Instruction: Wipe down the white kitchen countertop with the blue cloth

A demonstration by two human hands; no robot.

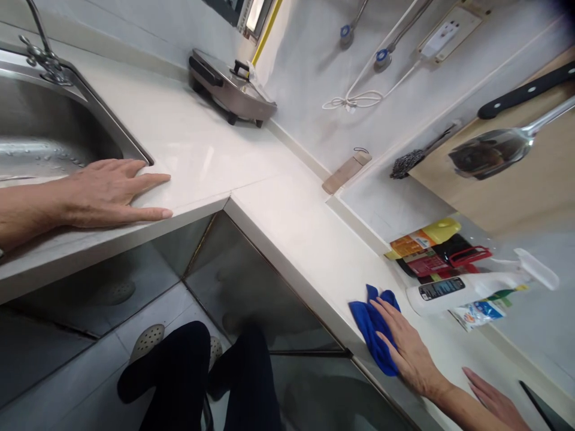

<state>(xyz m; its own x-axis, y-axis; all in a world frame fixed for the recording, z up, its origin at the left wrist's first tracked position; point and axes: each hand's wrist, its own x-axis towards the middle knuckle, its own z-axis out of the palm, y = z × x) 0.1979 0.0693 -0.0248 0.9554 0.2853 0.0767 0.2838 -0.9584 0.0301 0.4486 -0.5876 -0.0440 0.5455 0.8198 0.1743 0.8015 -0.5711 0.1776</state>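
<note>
My left hand (pixel 112 193) lies flat on the white countertop (pixel 188 155) at the front corner of the sink, fingers spread and holding nothing. On the right stretch of the counter, my right hand (pixel 404 341) presses on a crumpled blue cloth (pixel 371 329), fingers bent over it. The cloth lies at the counter's front edge, and part of it is hidden under my palm. Just behind it stands a white spray bottle (pixel 467 290).
An electric pan (pixel 233 90) stands in the back corner; a steel sink (pixel 112 129) is left. Along the wall are a beige bottle (pixel 345 172), a yellow bottle (pixel 424 236) and a small packet (pixel 478 312). Utensils hang above. Another hand (pixel 494 398), or a reflection, shows lower right.
</note>
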